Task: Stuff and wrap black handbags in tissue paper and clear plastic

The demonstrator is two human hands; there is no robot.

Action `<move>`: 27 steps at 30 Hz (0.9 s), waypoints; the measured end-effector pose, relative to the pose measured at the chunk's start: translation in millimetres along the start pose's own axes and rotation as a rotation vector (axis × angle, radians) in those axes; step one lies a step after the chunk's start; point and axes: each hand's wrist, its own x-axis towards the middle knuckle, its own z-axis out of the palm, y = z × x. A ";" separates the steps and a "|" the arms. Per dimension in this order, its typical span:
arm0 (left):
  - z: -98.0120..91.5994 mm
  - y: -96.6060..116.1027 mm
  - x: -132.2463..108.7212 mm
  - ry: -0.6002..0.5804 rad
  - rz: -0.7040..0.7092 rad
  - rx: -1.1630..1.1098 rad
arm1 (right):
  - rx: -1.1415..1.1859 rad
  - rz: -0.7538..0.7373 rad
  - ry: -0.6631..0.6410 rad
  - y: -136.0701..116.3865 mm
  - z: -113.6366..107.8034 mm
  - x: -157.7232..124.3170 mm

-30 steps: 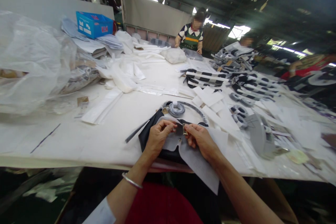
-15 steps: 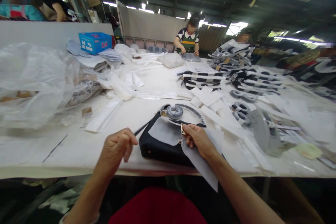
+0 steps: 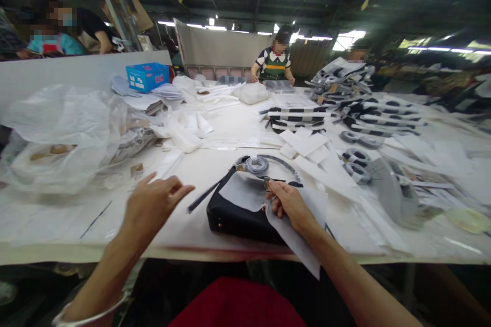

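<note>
A black handbag lies on the table right in front of me, with a sheet of thin white paper over its upper part and another sheet hanging towards the table's front edge. My right hand pinches the gold-coloured metal clasp at the bag's middle. Its fingertips partly cover the clasp. To the left of the bag, my left hand is raised above the table, thumb apart from the fingers and holding nothing. A wrapped coiled strap rests behind the bag, inside the curve of the wrapped handle.
White strips and a large roll lie on the right. Wrapped black-and-white pieces are stacked farther back. Clear plastic bags and a blue box stand at left. A co-worker is across the table.
My left hand has moved left, away from the bag, and its fingers have spread. The right hand stays at the clasp. The view has tipped slightly upwards.
</note>
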 end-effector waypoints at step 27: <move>21.8 115.8 42.4 -0.515 0.442 0.123 | -1.050 -0.270 -0.433 -58.5 -20.7 -40.1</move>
